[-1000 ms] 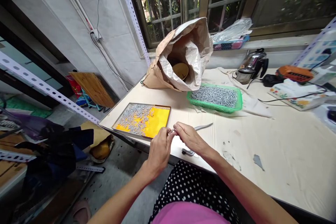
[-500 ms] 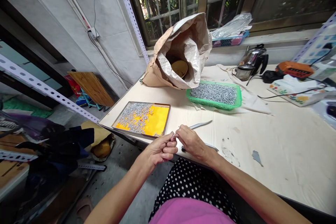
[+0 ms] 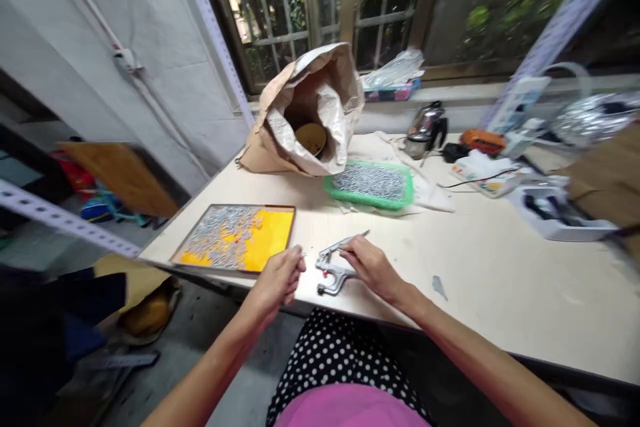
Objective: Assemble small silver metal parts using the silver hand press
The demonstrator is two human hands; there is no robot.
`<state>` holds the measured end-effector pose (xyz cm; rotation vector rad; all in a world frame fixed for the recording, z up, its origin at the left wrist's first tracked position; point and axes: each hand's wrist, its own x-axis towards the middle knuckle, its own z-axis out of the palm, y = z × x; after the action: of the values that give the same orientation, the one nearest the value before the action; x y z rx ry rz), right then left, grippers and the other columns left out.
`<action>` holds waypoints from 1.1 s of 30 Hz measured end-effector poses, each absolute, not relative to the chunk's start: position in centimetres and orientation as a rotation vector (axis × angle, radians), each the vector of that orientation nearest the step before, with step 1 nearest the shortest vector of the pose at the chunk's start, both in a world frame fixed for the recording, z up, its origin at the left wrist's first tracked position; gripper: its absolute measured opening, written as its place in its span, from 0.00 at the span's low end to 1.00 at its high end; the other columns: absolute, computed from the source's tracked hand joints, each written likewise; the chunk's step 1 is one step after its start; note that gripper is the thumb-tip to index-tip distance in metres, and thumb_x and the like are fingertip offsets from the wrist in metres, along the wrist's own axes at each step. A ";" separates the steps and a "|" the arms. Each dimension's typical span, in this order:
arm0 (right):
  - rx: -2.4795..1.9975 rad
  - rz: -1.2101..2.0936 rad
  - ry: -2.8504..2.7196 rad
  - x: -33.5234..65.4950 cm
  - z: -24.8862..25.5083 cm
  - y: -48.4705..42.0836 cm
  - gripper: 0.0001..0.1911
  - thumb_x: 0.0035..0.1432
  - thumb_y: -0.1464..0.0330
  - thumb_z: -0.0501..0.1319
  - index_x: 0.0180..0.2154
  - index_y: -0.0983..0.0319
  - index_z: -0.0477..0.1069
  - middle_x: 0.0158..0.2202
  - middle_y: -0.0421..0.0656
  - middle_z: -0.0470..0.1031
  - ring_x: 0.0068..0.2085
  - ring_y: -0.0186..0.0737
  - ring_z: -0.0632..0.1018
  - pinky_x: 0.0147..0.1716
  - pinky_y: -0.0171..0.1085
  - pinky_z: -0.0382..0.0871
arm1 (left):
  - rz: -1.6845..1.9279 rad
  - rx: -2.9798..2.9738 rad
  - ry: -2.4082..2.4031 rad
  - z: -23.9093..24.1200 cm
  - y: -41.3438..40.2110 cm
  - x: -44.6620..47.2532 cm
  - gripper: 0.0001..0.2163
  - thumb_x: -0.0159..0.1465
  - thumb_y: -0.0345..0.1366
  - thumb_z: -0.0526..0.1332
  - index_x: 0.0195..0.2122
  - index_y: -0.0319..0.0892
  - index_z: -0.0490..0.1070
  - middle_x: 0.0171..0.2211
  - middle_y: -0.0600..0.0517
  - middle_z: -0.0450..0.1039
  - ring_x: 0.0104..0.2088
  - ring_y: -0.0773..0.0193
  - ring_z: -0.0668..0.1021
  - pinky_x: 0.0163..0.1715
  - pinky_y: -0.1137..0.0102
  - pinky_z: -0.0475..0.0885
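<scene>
My left hand [image 3: 281,275] is closed in a pinch, and a thin silvery metal pin [image 3: 303,255] sticks out from the fingertips. The pin's full shape is hidden by the fingers. To its right, my right hand [image 3: 373,265] is closed at the handles of silver hand pliers with a C-shaped jaw [image 3: 336,282], which lie near the table's front edge. The pliers' jaw is spread and points left. Beside my left hand, a shallow tray [image 3: 293,230] with a yellow bottom holds many small metal pins [image 3: 225,230] heaped on its left side.
Behind my hands stands a green basket [image 3: 367,201] full of small metal pieces. A large open paper sack [image 3: 270,127] leans beside it. A grey scrap [image 3: 439,287] lies to the right. Farther back are a metal pot [image 3: 425,130], an orange device [image 3: 483,140] and a white tray [image 3: 560,230].
My hands have parted from where their fingertips met. The right hand has moved to the pliers, while the left keeps its pinch near the tray. The view has shifted to the right.
</scene>
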<state>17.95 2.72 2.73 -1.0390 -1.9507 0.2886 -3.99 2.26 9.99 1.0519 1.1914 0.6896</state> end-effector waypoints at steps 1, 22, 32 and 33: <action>-1.079 0.326 -1.894 18.4 3.0 2.7 0.10 0.69 0.67 0.52 0.39 0.61 0.70 0.34 0.45 0.72 0.37 0.39 0.73 0.37 0.39 0.69 | 0.711 1.107 1.215 9.6 2.4 -4.1 0.24 0.54 0.60 0.63 0.28 0.41 0.65 0.16 0.64 0.51 0.13 0.76 0.54 0.10 0.80 0.53; -0.998 0.481 -1.976 6.7 5.7 5.5 0.09 0.67 0.69 0.54 0.40 0.62 0.73 0.36 0.46 0.74 0.39 0.41 0.75 0.40 0.40 0.70 | 1.112 1.188 1.351 8.5 4.1 -8.9 0.18 0.48 0.44 0.72 0.33 0.36 0.74 0.28 0.53 0.74 0.24 0.70 0.75 0.26 0.73 0.73; -1.320 0.216 -1.607 9.8 0.5 -1.2 0.08 0.67 0.71 0.52 0.37 0.62 0.69 0.32 0.44 0.72 0.36 0.41 0.73 0.37 0.39 0.68 | 0.994 0.726 1.006 3.7 1.5 -1.9 0.20 0.43 0.44 0.77 0.30 0.33 0.78 0.23 0.53 0.71 0.24 0.73 0.71 0.27 0.76 0.71; -1.346 0.186 -1.596 9.9 0.2 -1.6 0.08 0.67 0.71 0.53 0.37 0.62 0.70 0.32 0.44 0.73 0.35 0.41 0.73 0.37 0.39 0.68 | 0.997 0.704 0.999 3.3 1.1 -1.4 0.20 0.43 0.44 0.77 0.31 0.34 0.78 0.23 0.54 0.71 0.24 0.73 0.71 0.27 0.76 0.71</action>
<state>9.90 -1.56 0.16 -1.3462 -1.5956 0.1856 -1.44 1.14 3.33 0.7039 0.9993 0.9970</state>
